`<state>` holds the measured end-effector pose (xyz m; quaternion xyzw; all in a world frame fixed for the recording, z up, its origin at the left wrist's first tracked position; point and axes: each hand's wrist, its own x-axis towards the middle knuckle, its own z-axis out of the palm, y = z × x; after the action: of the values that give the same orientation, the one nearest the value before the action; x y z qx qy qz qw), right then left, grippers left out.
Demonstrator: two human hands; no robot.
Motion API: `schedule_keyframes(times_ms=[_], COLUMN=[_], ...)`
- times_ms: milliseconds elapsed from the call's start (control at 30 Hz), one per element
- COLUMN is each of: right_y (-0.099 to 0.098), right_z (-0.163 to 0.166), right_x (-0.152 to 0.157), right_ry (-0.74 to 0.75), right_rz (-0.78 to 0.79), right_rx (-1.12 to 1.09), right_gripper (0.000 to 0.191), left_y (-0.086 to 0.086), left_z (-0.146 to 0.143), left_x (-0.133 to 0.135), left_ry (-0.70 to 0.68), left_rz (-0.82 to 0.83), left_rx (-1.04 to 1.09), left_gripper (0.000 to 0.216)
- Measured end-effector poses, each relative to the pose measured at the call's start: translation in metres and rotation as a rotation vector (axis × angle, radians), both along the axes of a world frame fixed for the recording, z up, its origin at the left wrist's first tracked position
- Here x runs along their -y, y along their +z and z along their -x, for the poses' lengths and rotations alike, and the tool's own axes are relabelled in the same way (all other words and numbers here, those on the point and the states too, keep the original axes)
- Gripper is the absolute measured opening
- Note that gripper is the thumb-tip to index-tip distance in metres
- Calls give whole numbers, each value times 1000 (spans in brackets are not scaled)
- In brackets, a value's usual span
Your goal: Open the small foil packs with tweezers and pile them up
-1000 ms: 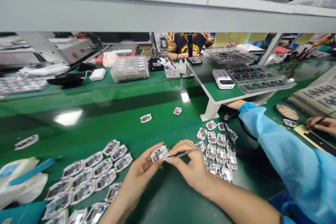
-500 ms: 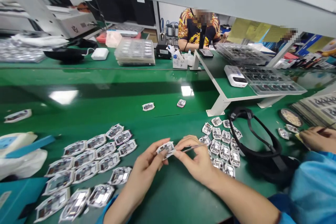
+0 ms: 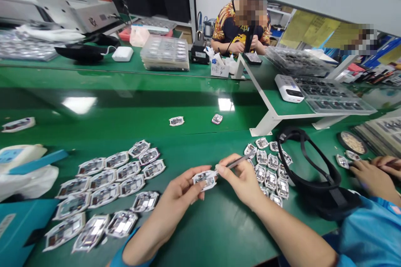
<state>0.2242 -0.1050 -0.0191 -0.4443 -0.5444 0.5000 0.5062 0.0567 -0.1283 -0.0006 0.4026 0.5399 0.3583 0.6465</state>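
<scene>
The left hand [image 3: 183, 191] pinches the case unit [image 3: 209, 178] between thumb and fingers; the thumb lies over the near left part of the open face. The right hand [image 3: 242, 180] pinches a slender grey tool [image 3: 239, 161], which slopes up and to the right from the fingertips. The fingertips are at the unit's right end; whether the tool tip touches the unit cannot be told.

The unit is held above the green tabletop [image 3: 194, 233], between the two hands, open face up and slightly tilted. Its frame is white and elongated, with short projections at the ends. Silver and dark parts fill the interior; finer detail is too small to resolve.

Left of the left hand, a slanted group of similar units [image 3: 105, 195] lies open face up. Beyond the right hand is a tighter cluster [image 3: 271, 178], beside a black looped band [image 3: 332, 206]. Two single units [image 3: 176, 121] lie farther forward, well apart.
</scene>
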Motion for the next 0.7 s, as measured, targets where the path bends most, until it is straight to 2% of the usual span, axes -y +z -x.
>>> schedule_keyframes(times_ms=[133, 333, 700], right_y=[1, 1, 1], right_z=[0, 2, 1], right_x=[-1, 4, 5], right_ry=[26, -45, 13], right_rz=[75, -95, -200], right_rx=[-52, 0, -1], right_gripper=[18, 6, 4], left_y=[-2, -1, 1], left_z=[2, 2, 2], left_x=[0, -2, -2], left_ry=[10, 40, 78], left_rz=[45, 166, 199], left_rx=[46, 169, 213], left_gripper=[46, 45, 42])
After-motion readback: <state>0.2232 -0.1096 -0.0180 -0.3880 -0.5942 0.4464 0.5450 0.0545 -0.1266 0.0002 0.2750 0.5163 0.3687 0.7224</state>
